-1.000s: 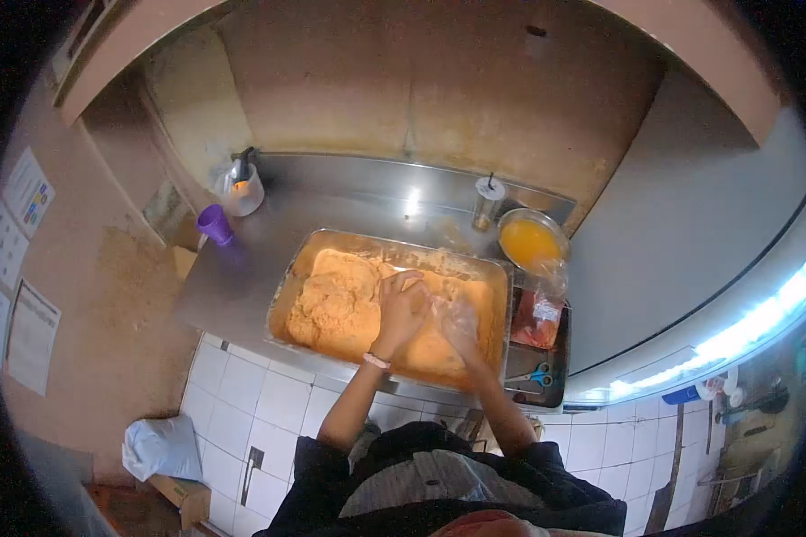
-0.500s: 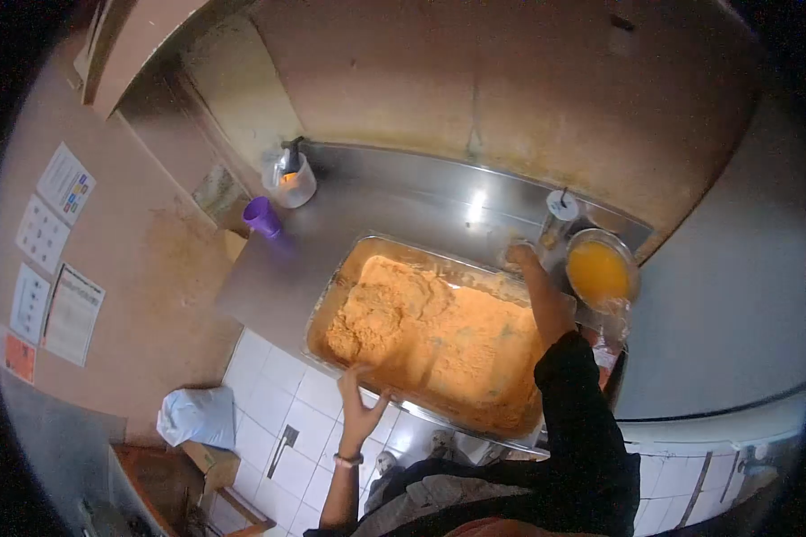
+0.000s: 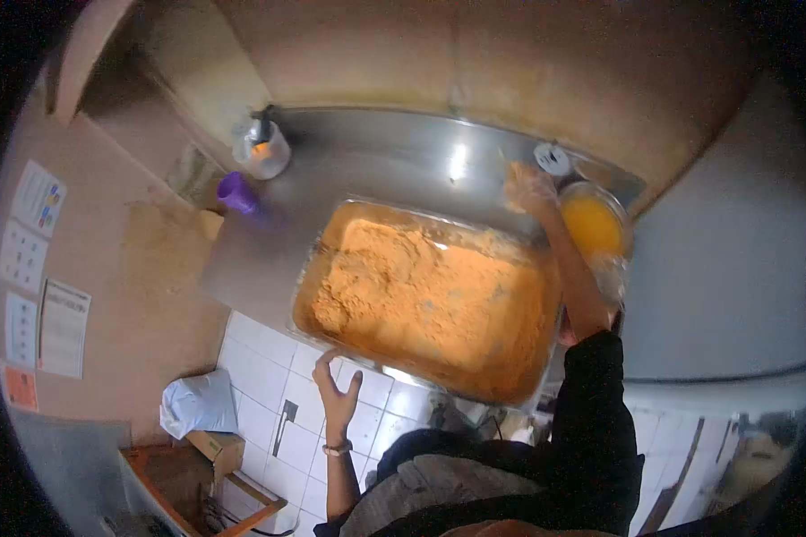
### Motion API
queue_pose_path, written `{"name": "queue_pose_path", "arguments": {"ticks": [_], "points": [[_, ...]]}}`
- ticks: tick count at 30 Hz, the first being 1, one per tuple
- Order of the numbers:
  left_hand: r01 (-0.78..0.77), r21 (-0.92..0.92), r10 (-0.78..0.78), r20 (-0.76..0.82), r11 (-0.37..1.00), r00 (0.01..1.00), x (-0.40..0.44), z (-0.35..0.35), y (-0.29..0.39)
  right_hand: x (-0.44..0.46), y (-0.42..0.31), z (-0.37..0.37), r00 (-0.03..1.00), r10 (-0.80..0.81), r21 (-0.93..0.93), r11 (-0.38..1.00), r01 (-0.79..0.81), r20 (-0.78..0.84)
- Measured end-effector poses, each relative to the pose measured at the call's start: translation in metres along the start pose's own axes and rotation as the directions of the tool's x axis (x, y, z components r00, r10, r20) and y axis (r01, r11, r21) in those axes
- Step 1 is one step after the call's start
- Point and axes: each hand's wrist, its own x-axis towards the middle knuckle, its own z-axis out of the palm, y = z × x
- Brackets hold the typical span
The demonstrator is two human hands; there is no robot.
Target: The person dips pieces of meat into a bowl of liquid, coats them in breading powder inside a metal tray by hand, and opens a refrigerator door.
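Note:
A large rectangular tray holds loose orange crumbs, heaped toward its left side. My left hand is at the tray's front rim, thumb and fingers apart, holding nothing; whether the fingertips touch the rim is unclear. Beyond the far right corner, my right hand is over the steel counter, apparently in a clear glove with orange crumbs on it. Its fingers look closed and blurred, and what they hold cannot be made out. Beside that hand are a white-lidded container and a bowl of yellow-orange liquid.
On the steel counter, a clear tub with a black-handled tool and a purple cup stand at the far left. A grey surface lies to the right. On the tiled floor at left is a white bag on a box.
My right hand has moved away from the tray's far edge, up toward the back of the counter near the white-lidded container. My left hand stays by the front rim. The camera view has shifted.

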Motion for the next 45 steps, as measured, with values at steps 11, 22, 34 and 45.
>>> {"name": "queue_pose_path", "arguments": {"ticks": [11,22,34,45], "points": [[-0.293,-0.127,0.311,0.163,0.948,0.936,-0.011,0.041,0.008,-0.482,0.069,0.027,0.708,0.678,0.974,0.06,0.217,-0.199],[-0.476,-0.076,0.481,0.089,0.876,0.872,-0.049,0.011,-0.024,-0.671,0.049,0.435,0.343,0.862,0.784,-0.094,-0.614,0.372],[-0.405,0.078,0.355,0.352,0.911,0.866,-0.152,-0.028,-0.066,-0.644,0.003,0.384,0.344,0.87,0.779,-0.069,-0.623,0.352],[-0.478,-0.391,0.581,0.73,0.787,0.36,-0.207,0.089,0.064,-0.559,-0.126,0.185,0.22,0.959,0.787,-0.274,0.553,0.18]]}}
